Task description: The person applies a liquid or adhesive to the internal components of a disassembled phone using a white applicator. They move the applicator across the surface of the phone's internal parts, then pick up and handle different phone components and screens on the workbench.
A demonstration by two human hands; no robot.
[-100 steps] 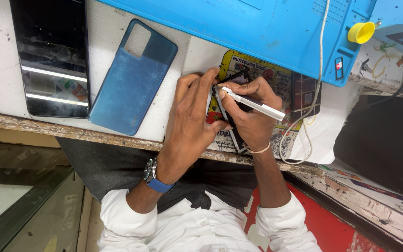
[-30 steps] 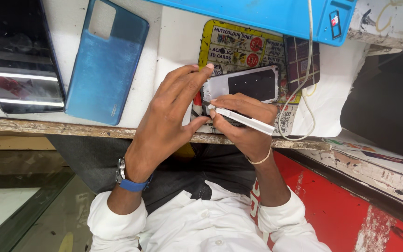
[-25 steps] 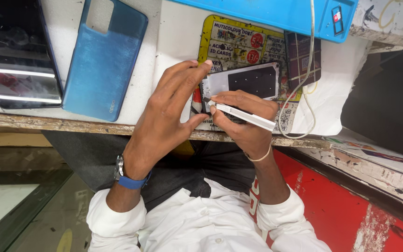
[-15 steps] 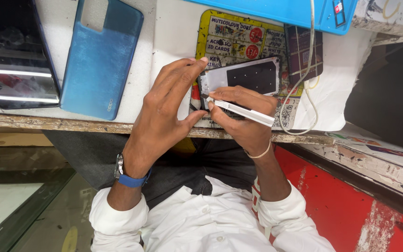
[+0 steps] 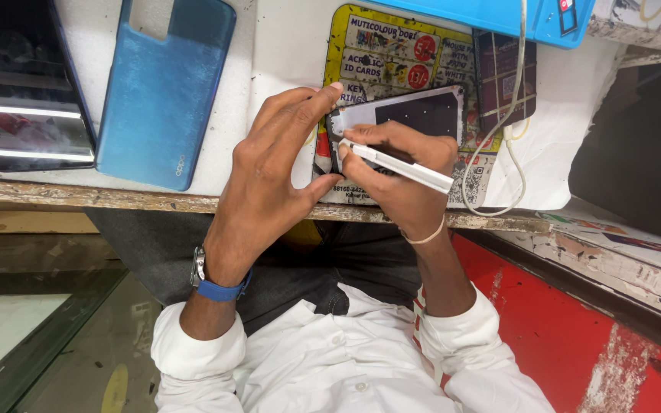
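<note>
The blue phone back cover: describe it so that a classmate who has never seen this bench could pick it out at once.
Start at the white worktop. Left of the person's left hand lies the back cover, beside a phone with a dark glossy screen. It is the only matte blue panel, with a rectangular cut-out at one corner.

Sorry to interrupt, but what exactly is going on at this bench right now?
A person in a white shirt is working on a small flat phone part at the bench edge. The left hand steadies it with fingertip and thumb, while the right hand holds a white pen-like tool with its tip at the part's left end. A blue back cover and a dark phone lie to the left, untouched.
</note>
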